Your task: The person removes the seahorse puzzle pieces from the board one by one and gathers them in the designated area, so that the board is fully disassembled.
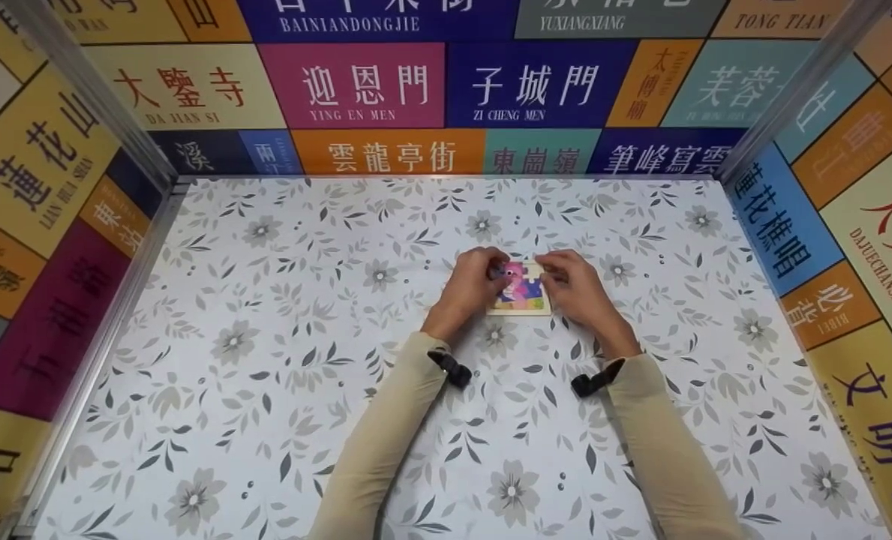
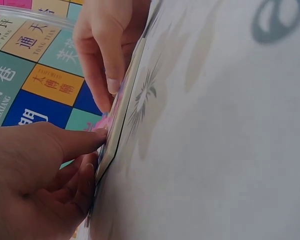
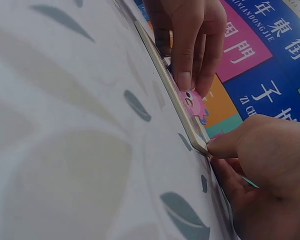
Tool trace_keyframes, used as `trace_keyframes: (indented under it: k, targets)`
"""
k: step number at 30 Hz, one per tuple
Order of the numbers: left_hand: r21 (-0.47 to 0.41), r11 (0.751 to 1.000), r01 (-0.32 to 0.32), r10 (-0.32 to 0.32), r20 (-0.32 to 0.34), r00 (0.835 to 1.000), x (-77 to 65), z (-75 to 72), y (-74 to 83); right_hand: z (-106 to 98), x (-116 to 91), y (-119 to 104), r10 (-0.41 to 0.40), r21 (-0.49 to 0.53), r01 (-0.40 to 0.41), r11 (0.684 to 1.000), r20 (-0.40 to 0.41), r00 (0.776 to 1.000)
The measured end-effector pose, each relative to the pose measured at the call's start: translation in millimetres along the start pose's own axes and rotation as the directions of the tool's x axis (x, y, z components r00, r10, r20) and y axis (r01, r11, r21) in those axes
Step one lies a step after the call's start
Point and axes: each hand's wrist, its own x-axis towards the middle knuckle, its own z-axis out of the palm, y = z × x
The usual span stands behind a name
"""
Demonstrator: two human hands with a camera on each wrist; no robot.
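A small jigsaw puzzle board with a pale frame lies flat on the table between both hands. Pink, purple and yellow picture parts fill much of it, and a blue area shows at its right. My left hand is at the board's left side, thumb and fingertips pinching a pink puzzle piece with a printed eye. That piece stands tilted up from the board in the right wrist view. My right hand grips the board's right edge near its far corner, thumb on the frame. Fingers partly hide the board's far edge.
The table has a white covering with grey flowers and leaves. Upright panels with coloured signs border its back and sides. A black wrist camera sits on the left wrist, and another on the right.
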Motion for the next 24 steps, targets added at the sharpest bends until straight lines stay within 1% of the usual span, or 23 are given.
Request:
trace_keyframes:
  k: [3, 6, 12, 14, 16, 18, 21, 24]
  targets:
    - [-0.028, 0.999, 0.024, -0.024, 0.004, 1.000, 0.7, 0.2, -0.6, 0, 0, 0, 0.000, 0.005, 0.000, 1.000, -0.001, 1.000]
    - [-0.031, 0.999, 0.030, -0.030, 0.013, 0.999, 0.7, 0.0, -0.7, 0, 0, 0, -0.003, 0.007, 0.003, 1.000, -0.002, 1.000]
    - [0.017, 1.000, 0.020, -0.020, 0.003, 1.000, -0.5, 0.5, 7.2, -1, -1, 1, -0.023, -0.004, 0.023, 1.000, -0.008, 1.000]
    - [0.055, 0.998, 0.035, -0.035, -0.002, 0.999, -0.5, 2.1, 11.2, -1, -1, 2, -0.035, -0.005, 0.034, 0.999, -0.012, 0.999]
    - [0.108, 0.992, 0.063, -0.063, -0.011, 0.998, -0.2, 4.2, 15.4, -2, -1, 2, -0.038, -0.001, 0.038, 0.999, -0.016, 0.999]
    - [0.169, 0.981, 0.093, -0.092, -0.016, 0.996, 0.3, 6.8, 19.1, -1, -1, 2, -0.039, 0.001, 0.039, 0.999, -0.020, 0.999]
    - [0.258, 0.958, 0.126, -0.123, -0.025, 0.992, 0.8, 10.1, 23.2, 0, -1, 3, -0.040, 0.002, 0.040, 0.999, -0.018, 0.999]
    - [0.298, 0.945, 0.138, -0.133, -0.035, 0.990, 1.5, 12.4, 24.9, 0, 0, 3, -0.036, 0.000, 0.036, 0.999, -0.012, 0.999]
